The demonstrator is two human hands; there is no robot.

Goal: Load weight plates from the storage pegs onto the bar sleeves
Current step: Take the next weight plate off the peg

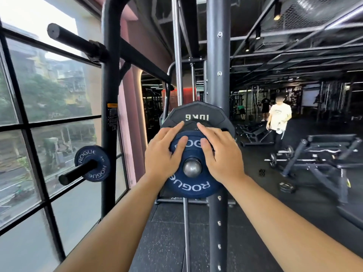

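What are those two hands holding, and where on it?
Both the left hand and right hand press flat on the upper face of the small blue round Rogue weight plate, which sits on the silver bar sleeve. Neither hand wraps its rim.

Tight quarters around the sleeve
The rack upright (217,79) stands just right of the blue plate (193,185); open air lies left, toward the storage peg (78,171).

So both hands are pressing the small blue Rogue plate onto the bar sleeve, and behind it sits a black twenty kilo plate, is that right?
Not quite. In the head view the left hand and right hand do press the blue Rogue plate on the bar sleeve, but the black plate behind it is marked 10 KG, printed upside down, not twenty.
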